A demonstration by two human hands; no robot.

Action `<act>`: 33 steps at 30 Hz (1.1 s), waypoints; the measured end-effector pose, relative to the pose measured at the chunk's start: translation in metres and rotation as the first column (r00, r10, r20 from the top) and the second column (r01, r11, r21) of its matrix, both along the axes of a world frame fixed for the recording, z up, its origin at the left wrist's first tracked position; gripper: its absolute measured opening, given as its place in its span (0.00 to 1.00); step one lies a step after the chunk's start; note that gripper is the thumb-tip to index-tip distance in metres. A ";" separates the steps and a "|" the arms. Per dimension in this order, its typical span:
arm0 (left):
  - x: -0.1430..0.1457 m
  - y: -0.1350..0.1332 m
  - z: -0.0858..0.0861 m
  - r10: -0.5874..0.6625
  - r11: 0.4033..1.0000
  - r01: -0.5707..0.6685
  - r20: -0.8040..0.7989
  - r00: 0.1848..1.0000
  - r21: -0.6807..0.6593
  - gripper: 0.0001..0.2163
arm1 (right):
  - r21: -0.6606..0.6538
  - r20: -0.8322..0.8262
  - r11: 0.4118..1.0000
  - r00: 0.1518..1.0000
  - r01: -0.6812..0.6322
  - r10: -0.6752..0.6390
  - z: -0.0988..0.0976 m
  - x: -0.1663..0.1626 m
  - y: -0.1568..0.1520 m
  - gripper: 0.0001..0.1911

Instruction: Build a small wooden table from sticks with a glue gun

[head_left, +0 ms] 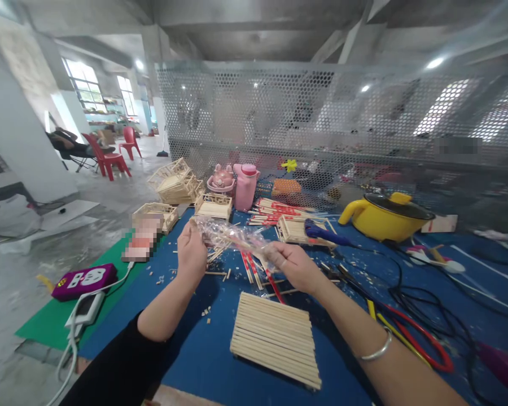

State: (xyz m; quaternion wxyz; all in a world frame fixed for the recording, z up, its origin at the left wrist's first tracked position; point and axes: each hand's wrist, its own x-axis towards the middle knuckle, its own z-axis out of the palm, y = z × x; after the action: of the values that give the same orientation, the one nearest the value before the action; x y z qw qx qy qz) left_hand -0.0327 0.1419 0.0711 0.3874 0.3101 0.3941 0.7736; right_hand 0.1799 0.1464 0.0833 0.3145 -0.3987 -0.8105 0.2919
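A crinkled clear plastic wrapper (232, 234) is stretched between my two hands above the blue table. My left hand (192, 248) pinches its left end, while the fingers of my right hand (294, 265) close on the right end. Whether anything lies inside the wrapper is hard to make out. Below my right hand lies a flat panel of wooden sticks (275, 338) set side by side. Loose sticks with red paper bands (249, 268) are scattered under the wrapper. Behind them, a small stick-built frame (298, 230) has a blue-handled tool (328, 232) resting on it.
Several stick models (175, 183) stand at the back left, beside a pink jug (246, 189). A yellow pot (385, 217) sits at the right, near tangled black cables (406, 293) and red-handled pliers (438, 355). A purple case (84, 282) lies on a green mat (46, 327). Perforated metal (254, 113) rises behind.
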 end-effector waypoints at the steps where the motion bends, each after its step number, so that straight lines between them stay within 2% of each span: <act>1: 0.000 -0.002 -0.002 0.021 1.000 -0.020 -0.036 0.999 0.014 0.14 | 0.046 -0.013 0.998 0.999 0.051 -0.050 -0.001 0.001 0.001 0.21; 4: 0.005 -0.007 -0.007 0.037 0.998 -0.032 -0.124 0.992 0.048 0.19 | 0.191 -0.036 0.961 0.980 0.200 -0.197 -0.003 0.002 0.003 0.16; 6: 0.005 -0.006 -0.008 0.054 0.997 -0.045 -0.146 0.988 0.059 0.20 | 0.233 0.004 0.954 0.981 0.189 -0.195 -0.004 0.003 0.004 0.15; 9: -0.006 0.000 -0.009 0.118 0.993 -0.112 -0.146 0.982 0.047 0.19 | 0.122 0.036 0.991 0.998 0.054 -0.059 -0.005 0.004 0.005 0.17; 12: -0.020 0.002 -0.009 0.260 0.965 -0.254 -0.138 0.956 0.065 0.14 | 0.001 -0.041 1.000 0.999 -0.006 0.006 -0.007 0.004 0.007 0.14; 14: -0.024 -0.005 -0.009 0.342 0.937 -0.324 -0.147 0.928 0.131 0.13 | 0.025 -0.065 0.999 0.998 0.026 -0.024 -0.007 0.004 0.008 0.12; 15: -0.023 -0.010 -0.009 0.343 0.934 -0.316 -0.169 0.924 0.169 0.12 | 0.065 -0.060 0.996 0.997 0.055 -0.051 -0.007 0.004 0.007 0.11; 17: -0.013 -0.021 -0.011 0.232 0.961 -0.178 -0.266 0.936 0.211 0.07 | 0.186 -0.048 0.975 0.992 0.120 -0.113 -0.007 0.004 0.006 0.12; 19: 0.002 -0.029 -0.012 0.050 0.985 0.014 -0.366 0.929 0.171 0.08 | 0.341 -0.039 0.930 0.990 0.139 -0.134 -0.006 0.002 0.002 0.14; 21: 0.018 -0.032 -0.014 -0.136 0.978 0.187 -0.390 0.911 0.096 0.11 | 0.500 0.005 0.860 0.993 0.097 -0.114 -0.006 0.001 -0.001 0.15; 23: 0.028 -0.030 -0.016 -0.248 0.962 0.272 -0.343 0.906 0.022 0.16 | 0.627 0.100 0.779 0.988 0.029 -0.117 -0.008 0.000 -0.004 0.16; 25: 0.030 -0.026 -0.020 -0.261 0.964 0.262 -0.287 0.922 -0.037 0.17 | 0.697 0.182 0.717 0.970 -0.013 -0.160 -0.010 0.000 -0.005 0.16; 28: 0.024 -0.020 -0.026 -0.232 0.969 0.195 -0.298 0.926 -0.150 0.21 | 0.729 0.180 0.685 0.965 -0.001 -0.189 -0.011 0.002 -0.005 0.15; 31: 0.016 -0.017 -0.030 -0.229 0.963 0.156 -0.360 0.904 -0.221 0.24 | 0.696 0.152 0.717 0.983 -0.032 -0.103 -0.010 0.003 -0.005 0.14; 33: 0.012 -0.017 -0.030 -0.182 0.974 0.112 -0.389 0.903 -0.195 0.24 | 0.640 0.194 0.765 0.979 -0.076 -0.065 -0.009 0.004 -0.005 0.12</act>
State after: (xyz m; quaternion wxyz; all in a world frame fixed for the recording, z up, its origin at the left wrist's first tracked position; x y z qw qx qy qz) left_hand -0.0203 0.1247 0.0415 0.3796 0.4586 0.5049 0.6250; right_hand 0.1835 0.1418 0.0746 0.3462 -0.2922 -0.8903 -0.0457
